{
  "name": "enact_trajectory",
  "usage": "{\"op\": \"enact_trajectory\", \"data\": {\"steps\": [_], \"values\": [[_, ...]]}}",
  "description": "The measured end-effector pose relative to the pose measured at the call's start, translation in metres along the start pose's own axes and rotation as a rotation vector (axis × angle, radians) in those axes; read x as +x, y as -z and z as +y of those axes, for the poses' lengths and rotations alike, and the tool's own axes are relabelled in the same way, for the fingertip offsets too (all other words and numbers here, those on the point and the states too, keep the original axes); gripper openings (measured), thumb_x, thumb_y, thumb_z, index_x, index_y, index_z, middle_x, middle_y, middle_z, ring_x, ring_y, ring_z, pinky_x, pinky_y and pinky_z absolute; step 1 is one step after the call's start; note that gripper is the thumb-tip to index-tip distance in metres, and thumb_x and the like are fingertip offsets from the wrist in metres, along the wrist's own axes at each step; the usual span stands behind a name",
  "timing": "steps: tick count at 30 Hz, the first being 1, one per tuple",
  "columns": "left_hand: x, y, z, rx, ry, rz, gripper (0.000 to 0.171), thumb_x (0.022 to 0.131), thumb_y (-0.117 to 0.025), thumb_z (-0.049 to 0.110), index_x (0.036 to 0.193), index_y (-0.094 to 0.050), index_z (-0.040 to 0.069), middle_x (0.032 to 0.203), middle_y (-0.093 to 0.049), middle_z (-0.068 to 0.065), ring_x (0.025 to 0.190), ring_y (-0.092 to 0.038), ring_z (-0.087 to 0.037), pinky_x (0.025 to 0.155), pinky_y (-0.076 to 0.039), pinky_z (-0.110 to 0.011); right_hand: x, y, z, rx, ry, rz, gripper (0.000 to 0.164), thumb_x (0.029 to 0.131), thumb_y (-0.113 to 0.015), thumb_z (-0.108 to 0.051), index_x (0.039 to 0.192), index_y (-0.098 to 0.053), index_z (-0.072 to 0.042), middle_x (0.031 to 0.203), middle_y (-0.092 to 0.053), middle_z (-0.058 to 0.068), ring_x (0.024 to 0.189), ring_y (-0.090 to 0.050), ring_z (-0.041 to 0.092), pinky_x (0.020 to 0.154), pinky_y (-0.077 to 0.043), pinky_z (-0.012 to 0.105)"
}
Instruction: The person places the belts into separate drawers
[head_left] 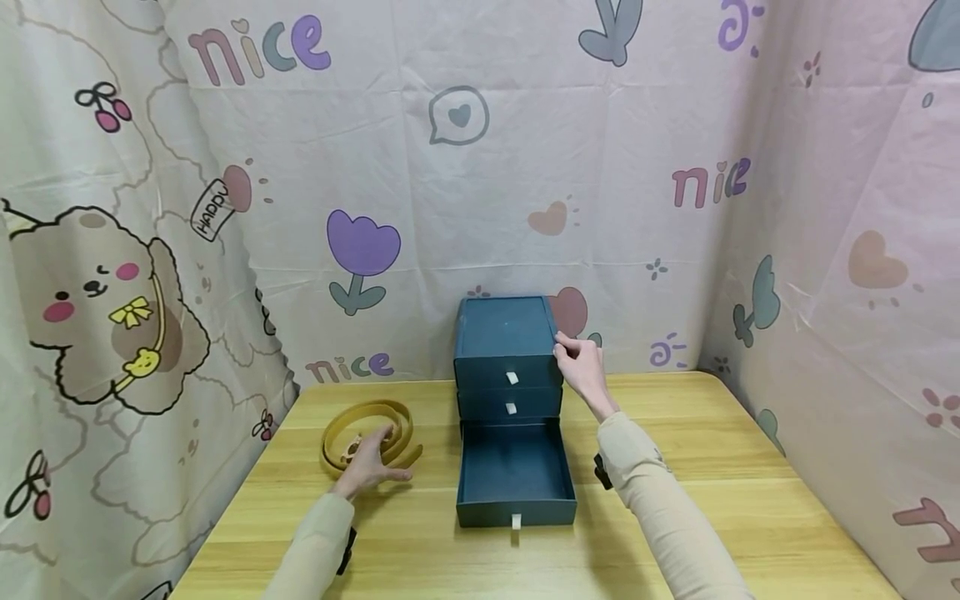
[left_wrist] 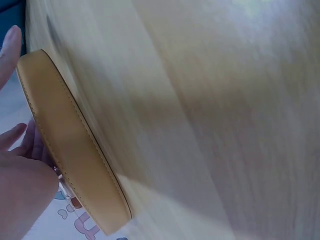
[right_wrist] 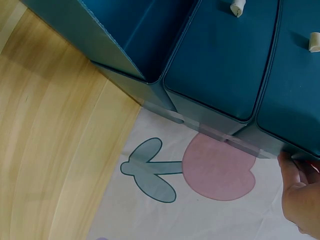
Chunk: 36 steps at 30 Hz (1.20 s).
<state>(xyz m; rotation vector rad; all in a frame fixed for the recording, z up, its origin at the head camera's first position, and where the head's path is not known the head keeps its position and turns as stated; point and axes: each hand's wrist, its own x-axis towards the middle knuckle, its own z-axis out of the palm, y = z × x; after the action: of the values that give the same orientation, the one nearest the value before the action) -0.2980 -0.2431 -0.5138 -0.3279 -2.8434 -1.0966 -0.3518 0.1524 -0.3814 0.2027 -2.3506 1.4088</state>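
In the head view, a tan leather belt [head_left: 327, 450] lies coiled on the left of the table, its metal buckle [head_left: 351, 447] inside the loops. My left hand [head_left: 367, 467] reaches over the coil with thumb and fingers spread. In the left wrist view, the belt's stitched outer band [left_wrist: 75, 135] partly hides the fingers. A dark teal drawer box [head_left: 507, 327] stands at the back middle. Its bottom drawer [head_left: 517, 475] is pulled out, with nothing inside. My right hand [head_left: 583, 367] touches the box's upper right side near the front corner with thumb and fingertips.
The two upper drawers are closed; each has a small pale pull tab [head_left: 512, 377]. The wooden table [head_left: 675, 500] runs back to a printed cloth [head_left: 465, 200], which also hangs along both sides. The drawer juts towards me between my arms.
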Motion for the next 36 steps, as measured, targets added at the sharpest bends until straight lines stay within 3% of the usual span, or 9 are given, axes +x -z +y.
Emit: {"op": "enact_trajectory", "data": {"steps": [5,11,17,29,36], "values": [[-0.002,0.0,-0.001,0.059,0.018,-0.016,0.1,0.065,-0.094,0.017,0.146,-0.042,-0.011,0.144,-0.044,-0.037,0.132,-0.043,-0.056,0.111,-0.037,-0.068,0.0,0.0,0.0,0.005,0.004,0.001,0.037,0.101,-0.056,-0.019,0.135,-0.064,-0.008,0.143,-0.061,0.008,0.122,-0.065,0.029,0.081,-0.051,0.026],[-0.004,-0.002,-0.003,0.077,-0.04,0.012,0.082,0.065,-0.093,0.012,0.136,-0.056,-0.007,0.128,-0.058,-0.027,0.116,-0.057,-0.044,0.102,-0.047,-0.061,0.0,0.0,0.0,0.008,0.005,0.005,0.037,0.101,-0.056,-0.02,0.134,-0.065,-0.008,0.142,-0.061,0.008,0.119,-0.067,0.029,0.074,-0.049,0.024],[-0.004,-0.004,-0.003,0.056,-0.058,0.025,0.065,0.068,-0.091,0.007,0.126,-0.063,-0.004,0.117,-0.064,-0.019,0.109,-0.061,-0.037,0.097,-0.051,-0.053,0.0,0.0,0.0,0.011,0.007,0.009,0.036,0.1,-0.056,-0.019,0.134,-0.065,-0.008,0.142,-0.062,0.009,0.117,-0.068,0.03,0.07,-0.046,0.024],[-0.002,-0.01,-0.004,-0.041,-0.021,0.062,0.035,0.07,-0.088,0.0,0.1,-0.069,0.002,0.1,-0.07,-0.01,0.096,-0.065,-0.027,0.088,-0.054,-0.04,0.0,0.0,0.0,0.009,0.004,0.003,0.037,0.1,-0.056,-0.019,0.135,-0.065,-0.009,0.143,-0.061,0.009,0.115,-0.068,0.031,0.064,-0.043,0.023],[0.0,-0.015,-0.001,0.024,0.031,0.12,0.031,0.07,-0.09,0.007,0.092,-0.068,0.006,0.095,-0.071,-0.007,0.091,-0.066,-0.023,0.084,-0.054,-0.04,0.0,0.0,0.001,0.02,-0.002,-0.004,0.037,0.101,-0.055,-0.019,0.135,-0.064,-0.009,0.143,-0.061,0.008,0.11,-0.07,0.03,0.059,-0.04,0.023]]}}
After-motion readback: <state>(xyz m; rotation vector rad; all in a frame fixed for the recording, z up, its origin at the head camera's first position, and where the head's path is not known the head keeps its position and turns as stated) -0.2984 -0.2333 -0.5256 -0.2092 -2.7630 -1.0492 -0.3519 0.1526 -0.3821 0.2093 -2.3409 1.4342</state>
